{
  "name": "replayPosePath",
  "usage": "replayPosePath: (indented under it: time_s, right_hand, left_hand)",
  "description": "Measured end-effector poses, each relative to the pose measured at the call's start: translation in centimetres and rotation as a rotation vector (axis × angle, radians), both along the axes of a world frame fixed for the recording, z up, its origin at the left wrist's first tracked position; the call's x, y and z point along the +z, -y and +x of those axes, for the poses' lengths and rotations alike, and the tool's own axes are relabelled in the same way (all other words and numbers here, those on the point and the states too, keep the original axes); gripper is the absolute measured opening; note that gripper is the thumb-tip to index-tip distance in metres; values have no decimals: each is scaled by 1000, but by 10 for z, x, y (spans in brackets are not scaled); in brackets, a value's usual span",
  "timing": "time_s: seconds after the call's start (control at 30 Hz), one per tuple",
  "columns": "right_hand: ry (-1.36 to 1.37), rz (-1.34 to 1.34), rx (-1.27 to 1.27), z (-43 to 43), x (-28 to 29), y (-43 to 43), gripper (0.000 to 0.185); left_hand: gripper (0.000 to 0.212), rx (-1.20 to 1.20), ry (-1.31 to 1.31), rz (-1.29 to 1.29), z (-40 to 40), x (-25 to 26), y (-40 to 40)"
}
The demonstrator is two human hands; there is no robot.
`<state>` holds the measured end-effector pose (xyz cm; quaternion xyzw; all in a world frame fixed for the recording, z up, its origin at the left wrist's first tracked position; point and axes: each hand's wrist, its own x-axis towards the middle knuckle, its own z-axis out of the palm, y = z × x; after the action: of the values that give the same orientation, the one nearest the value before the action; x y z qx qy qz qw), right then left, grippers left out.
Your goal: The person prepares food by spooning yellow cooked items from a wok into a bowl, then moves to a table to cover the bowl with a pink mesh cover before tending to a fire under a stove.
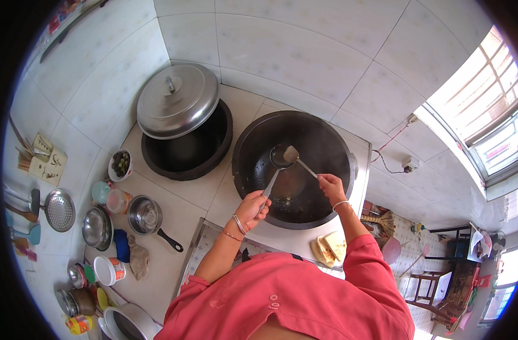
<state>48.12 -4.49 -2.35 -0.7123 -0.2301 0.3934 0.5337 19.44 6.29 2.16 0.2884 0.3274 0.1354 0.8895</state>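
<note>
My left hand [251, 209] grips the handle of a metal ladle [281, 156], whose round bowl is over the large dark wok [327, 127]. In my right hand [332, 188] is the thin handle of a second utensil, seemingly a wok spatula [291, 154]. Its rounded head meets or overlaps the ladle's bowl; I cannot tell whether they touch. Low in the wok lies a little brownish liquid [290, 185], with small pale bits near it. Pieces of flatbread [329, 248] rest on the counter just below the wok, beside my right forearm.
Left of the wok, a metal lid [178, 100] leans over a second dark wok [186, 165]. A saucepan [144, 214], a bowl of dark food [121, 165], metal basins [97, 228] and a white tub [109, 270] crowd the left counter. A skimmer [60, 210] hangs on the wall.
</note>
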Motion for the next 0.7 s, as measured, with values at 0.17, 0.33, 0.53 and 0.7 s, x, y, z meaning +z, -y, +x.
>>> replayPosePath:
  time_s: [0.17, 0.33, 0.53, 0.7]
  right_hand:
    - [59, -43, -4, -1, 4, -1, 22]
    - [53, -63, 15, 1, 11, 4, 22]
    - [81, -157, 32, 13, 10, 10, 21]
    - [58, -216, 52, 21, 20, 19, 20]
  left_hand:
    - [11, -1, -7, -5, 2, 0, -1]
    - [8, 4, -12, 6, 1, -4, -4]
    - [9, -20, -11, -15, 3, -8, -6]
    - [13, -31, -32, -9, 4, -10, -6]
